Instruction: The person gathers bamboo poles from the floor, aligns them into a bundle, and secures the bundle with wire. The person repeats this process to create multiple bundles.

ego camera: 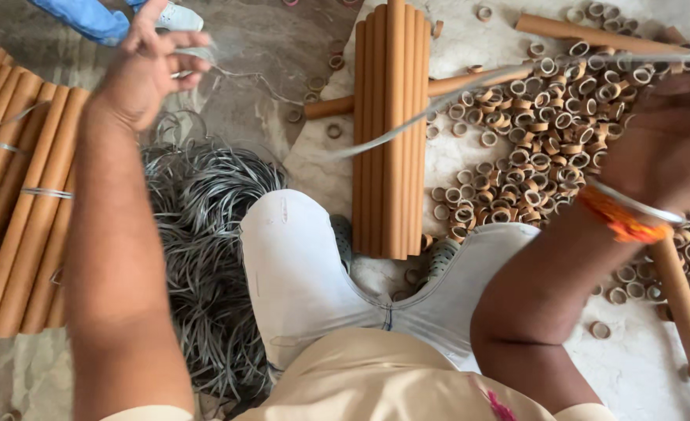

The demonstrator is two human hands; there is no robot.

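My left hand (152,66) is raised at the upper left, fingers closed on the end of a thin grey strap (197,56). My right hand (668,136) is at the right edge, blurred, pinching another stretch of grey strap (438,105) that runs across the frame over a stack of long brown cardboard tubes (390,125). The tubes lie side by side on the floor between my knees. An orange thread and a metal bangle (629,214) circle my right wrist.
A tangled heap of grey straps (205,249) lies left of my leg. Strapped bundles of cardboard tubes (17,195) sit at the far left. Several short cardboard rings (540,140) cover the white sheet on the right, with loose tubes (594,35) beyond. Another person's blue-clad leg and shoe (103,17) show at top.
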